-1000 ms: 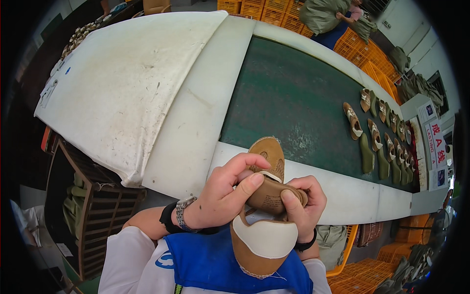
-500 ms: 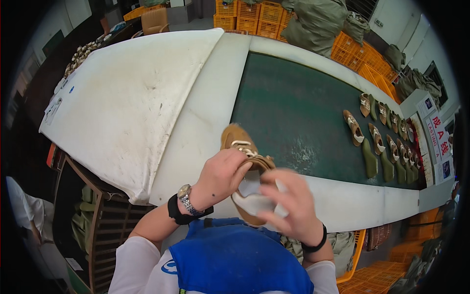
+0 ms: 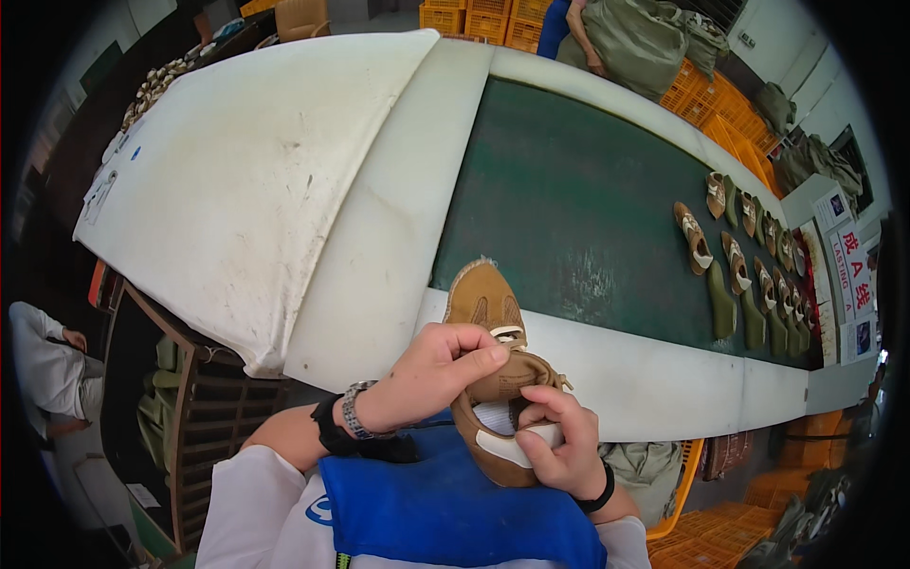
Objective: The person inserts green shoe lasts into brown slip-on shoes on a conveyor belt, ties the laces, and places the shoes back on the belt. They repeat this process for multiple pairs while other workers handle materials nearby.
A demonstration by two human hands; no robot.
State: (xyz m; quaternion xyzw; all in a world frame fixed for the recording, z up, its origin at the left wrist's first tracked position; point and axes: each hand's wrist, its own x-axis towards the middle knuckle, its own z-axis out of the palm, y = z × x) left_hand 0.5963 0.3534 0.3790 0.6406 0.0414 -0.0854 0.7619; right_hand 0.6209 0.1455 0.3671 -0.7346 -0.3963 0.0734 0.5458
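A tan-brown shoe upper (image 3: 479,296) with pale laces is held just in front of my blue apron, its toe pointing away from me. My left hand (image 3: 422,370) is closed on it at the tongue and laces, thumb lying on top. At the heel, my right hand (image 3: 567,444) pinches the collar beside a white patch, with the thumb outside and fingers curled over the rim. Between the hands the opening shows a pale lining. A frayed edge is visible at the toe tip.
Beyond the shoe lies a green conveyor belt (image 3: 569,190) with white borders. Brown shoes (image 3: 694,237) and green shoe lasts (image 3: 722,302) stand in rows at its right end, near a sign (image 3: 851,270). A white-covered table (image 3: 246,190) is at left. Other people (image 3: 574,38) are nearby.
The shoe upper has come closer to my body. My right hand, blurred and spread before, now grips the heel collar. Another person has appeared behind the belt.
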